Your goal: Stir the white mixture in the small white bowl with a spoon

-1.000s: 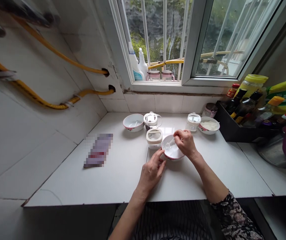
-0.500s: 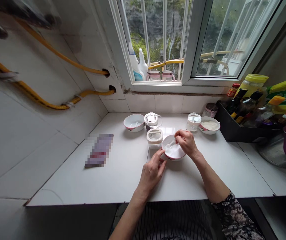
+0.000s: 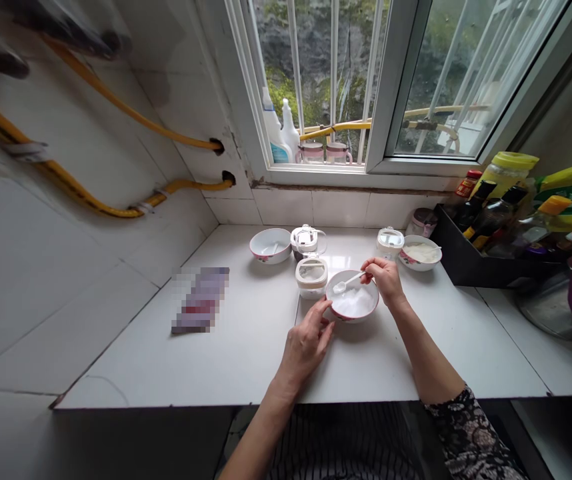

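Between my two hands stands a white bowl (image 3: 353, 312) with a pink rim, holding white powder. My right hand (image 3: 383, 279) pinches the handle of a small white spoon (image 3: 346, 285), whose scoop is over the left part of the bowl. At the bowl's left front side my left hand (image 3: 306, 340) grips its edge, with the fingertips against the rim and outer wall. Just behind and left of the bowl is a white lidded jar (image 3: 311, 277), and behind it another lidded container (image 3: 305, 240).
A second bowl (image 3: 271, 247) stands at the back left. Toward the back right are a lidded jar (image 3: 390, 241) and a bowl of white contents (image 3: 420, 253). A black box (image 3: 476, 260) of bottles and a metal pot (image 3: 549, 307) stand right. A blurred purple packet (image 3: 201, 300) lies left.
My right hand has lifted slightly and moved right, bringing the spoon up from the powder so that its scoop shows clearly. My left hand stays at the bowl.
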Demonstrator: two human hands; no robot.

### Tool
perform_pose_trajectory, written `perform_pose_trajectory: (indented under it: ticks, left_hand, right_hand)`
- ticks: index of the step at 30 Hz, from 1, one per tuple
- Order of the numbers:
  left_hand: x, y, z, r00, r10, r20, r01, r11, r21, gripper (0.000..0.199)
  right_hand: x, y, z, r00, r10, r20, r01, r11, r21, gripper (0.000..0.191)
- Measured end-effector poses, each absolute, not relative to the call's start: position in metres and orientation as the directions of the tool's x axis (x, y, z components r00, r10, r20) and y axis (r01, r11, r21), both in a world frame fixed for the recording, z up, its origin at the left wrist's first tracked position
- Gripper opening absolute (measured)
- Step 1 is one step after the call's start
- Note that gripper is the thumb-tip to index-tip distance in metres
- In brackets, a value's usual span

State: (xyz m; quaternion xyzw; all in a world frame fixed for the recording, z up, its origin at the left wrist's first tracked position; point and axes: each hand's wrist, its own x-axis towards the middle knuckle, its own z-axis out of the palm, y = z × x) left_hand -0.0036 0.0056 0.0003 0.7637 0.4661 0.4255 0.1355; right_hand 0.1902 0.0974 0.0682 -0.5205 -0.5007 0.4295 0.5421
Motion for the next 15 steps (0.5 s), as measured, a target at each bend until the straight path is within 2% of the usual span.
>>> perform_pose_trajectory:
  ticks: [6,8,10,12,15]
  left_hand:
    - [-0.003,0.006,-0.001,0.201,0.824,0.529,0.595,-0.532,0.602,0.040]
    - [-0.003,0.006,-0.001,0.200,0.822,0.534,0.595,-0.535,0.600,0.040]
    - [-0.002,0.006,-0.001,0.200,0.816,0.542,0.592,-0.542,0.597,0.040]
    - [-0.002,0.006,-0.001,0.204,0.807,0.554,0.586,-0.554,0.591,0.041]
    - [-0.002,0.007,-0.001,0.208,0.797,0.567,0.581,-0.567,0.584,0.042]
  right_hand:
    - [0.187,0.102,0.075,0.130,0.987,0.091,-0.002,0.092,-0.996,0.010]
    - [0.178,0.100,0.077,0.139,0.974,0.177,0.033,0.174,-0.984,0.010]
    - [0.166,0.096,0.079,0.123,0.935,0.333,0.139,0.316,-0.939,0.013]
    - [0.156,0.090,0.079,0.044,0.844,0.535,0.340,0.490,-0.802,0.014]
    - [0.148,0.084,0.078,-0.225,0.646,0.729,0.536,0.707,-0.461,0.016]
